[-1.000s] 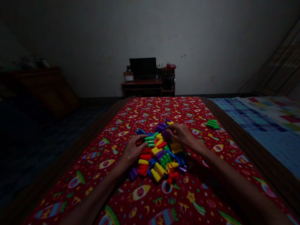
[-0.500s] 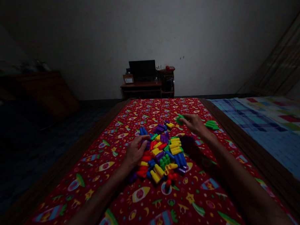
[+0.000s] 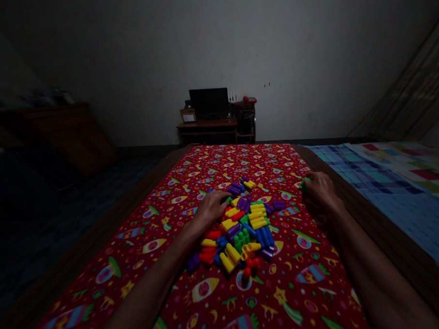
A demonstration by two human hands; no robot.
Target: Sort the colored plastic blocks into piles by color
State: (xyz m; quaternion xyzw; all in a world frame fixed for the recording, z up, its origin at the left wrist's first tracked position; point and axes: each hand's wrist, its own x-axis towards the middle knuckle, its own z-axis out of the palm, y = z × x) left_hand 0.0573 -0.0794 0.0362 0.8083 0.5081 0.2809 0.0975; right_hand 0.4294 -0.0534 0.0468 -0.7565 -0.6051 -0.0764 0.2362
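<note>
A heap of small plastic building pieces (image 3: 242, 226) in yellow, red, blue, purple and green lies on a red patterned cloth (image 3: 225, 290). My left hand (image 3: 209, 211) rests on the heap's far left side, fingers curled over a green piece. Over by the cloth's right edge, my right hand (image 3: 319, 190) is closed over a small cluster of green pieces (image 3: 304, 184), which it mostly hides.
The cloth covers a long wooden platform with dark raised edges. A checked blue mat (image 3: 405, 185) lies to the right. A desk with a dark monitor (image 3: 209, 103) stands at the far wall. The room is dim.
My right hand left the heap with a green piece and moved right to the green cluster at the cloth's edge. My left hand slid a little farther up the heap.
</note>
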